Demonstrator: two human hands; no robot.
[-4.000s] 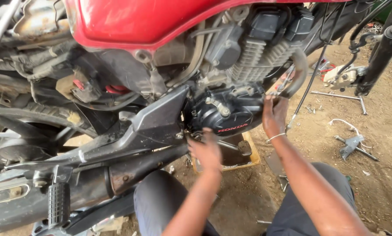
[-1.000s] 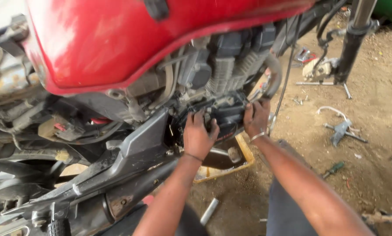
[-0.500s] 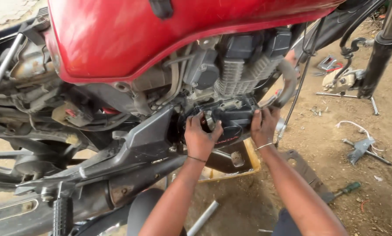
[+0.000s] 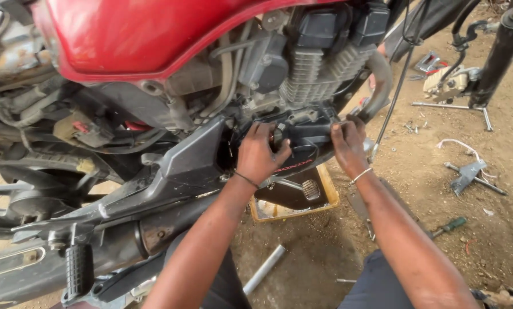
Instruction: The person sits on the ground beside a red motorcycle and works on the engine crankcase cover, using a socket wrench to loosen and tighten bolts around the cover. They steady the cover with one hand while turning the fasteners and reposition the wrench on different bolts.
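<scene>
A motorcycle with a red fuel tank (image 4: pixel 142 34) stands over me, its black engine (image 4: pixel 319 63) exposed. My left hand (image 4: pixel 259 151) presses against the left side of the black engine side cover (image 4: pixel 305 137), fingers curled on its edge. My right hand (image 4: pixel 348 146) grips the cover's right edge, just below the curved exhaust pipe (image 4: pixel 379 77). Both hands hold the cover against the engine. A thin bracelet is on each wrist.
A yellow drain tray (image 4: pixel 325 200) with dark oil sits on the dirt under the engine. A metal tube (image 4: pixel 265 269), a green-handled screwdriver (image 4: pixel 451 225), loose metal parts (image 4: pixel 468 171) and a footpeg (image 4: pixel 78 272) lie around. The front fork (image 4: pixel 497 51) stands at right.
My left hand came up from below the engine to the side cover. Both hands now hold the cover, and the view has moved closer.
</scene>
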